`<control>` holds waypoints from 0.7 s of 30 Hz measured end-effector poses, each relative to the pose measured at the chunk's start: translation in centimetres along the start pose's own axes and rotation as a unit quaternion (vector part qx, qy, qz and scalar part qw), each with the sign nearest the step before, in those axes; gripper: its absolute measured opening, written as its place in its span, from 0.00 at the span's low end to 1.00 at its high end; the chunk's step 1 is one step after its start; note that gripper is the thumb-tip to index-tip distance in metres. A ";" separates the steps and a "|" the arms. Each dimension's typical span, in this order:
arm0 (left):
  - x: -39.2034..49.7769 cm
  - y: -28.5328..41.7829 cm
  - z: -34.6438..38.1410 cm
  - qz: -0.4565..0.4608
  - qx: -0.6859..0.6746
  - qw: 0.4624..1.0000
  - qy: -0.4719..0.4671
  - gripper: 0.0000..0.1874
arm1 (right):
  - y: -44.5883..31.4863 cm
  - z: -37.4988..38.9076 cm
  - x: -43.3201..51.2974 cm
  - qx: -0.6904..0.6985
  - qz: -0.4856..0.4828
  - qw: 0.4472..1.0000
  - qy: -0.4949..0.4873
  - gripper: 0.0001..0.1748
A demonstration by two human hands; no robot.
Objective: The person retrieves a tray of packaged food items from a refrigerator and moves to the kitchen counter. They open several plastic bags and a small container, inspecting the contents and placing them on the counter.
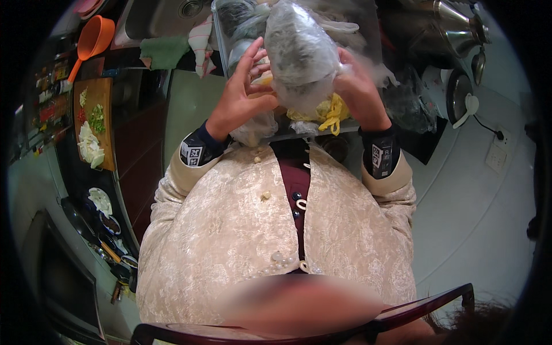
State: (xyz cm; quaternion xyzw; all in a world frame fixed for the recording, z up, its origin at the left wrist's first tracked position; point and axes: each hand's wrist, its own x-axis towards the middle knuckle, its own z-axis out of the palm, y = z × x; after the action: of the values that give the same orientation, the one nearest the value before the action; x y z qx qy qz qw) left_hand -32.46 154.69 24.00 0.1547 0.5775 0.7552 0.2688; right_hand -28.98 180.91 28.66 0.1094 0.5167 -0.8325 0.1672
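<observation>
A clear plastic bag with dark contents, its details blurred by the film, is up in front of me over a drawer-like bin full of bagged items. My right hand grips the bag's gathered edge at its right side. At the bag's left side my left hand is spread with its fingers apart; whether the thumb touches the film is unclear. Below the bag lies a knotted yellow plastic bag. More filmy bags, one of them beneath my left wrist, fill the bin.
To the left are a metal sink, a green cloth, an orange strainer or dipper and a wooden cutting board with chopped vegetables. At the right stand a metal pot and a lidded cooker with a white spoon.
</observation>
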 end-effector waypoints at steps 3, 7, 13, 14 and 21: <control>0.1 0.4 -0.9 -0.017 -0.008 1.000 -0.023 0.60 | -0.8 0.8 -0.7 -0.204 -0.086 0.975 0.024 0.14; -1.8 1.4 -3.4 -0.018 -0.060 0.997 -0.036 0.60 | -0.2 5.0 -1.9 -0.414 -0.132 0.900 0.018 0.16; -3.4 1.5 -5.3 -0.025 -0.048 0.998 0.025 0.52 | 2.2 9.5 -2.0 -0.485 -0.178 0.856 -0.019 0.23; -3.4 1.4 -5.3 -0.024 -0.051 0.998 0.025 0.51 | 2.4 9.6 -2.1 -0.487 -0.179 0.855 -0.025 0.24; -2.5 0.4 -3.8 -0.018 -0.048 0.998 0.023 0.48 | 0.8 6.0 -3.3 -0.416 -0.111 0.898 -0.094 0.21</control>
State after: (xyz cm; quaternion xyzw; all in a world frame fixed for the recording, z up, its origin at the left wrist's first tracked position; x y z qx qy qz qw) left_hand -32.58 150.16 23.50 0.1138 0.5497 0.7803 0.2756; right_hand -25.71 175.76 31.75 -0.1074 0.8064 -0.5614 0.1518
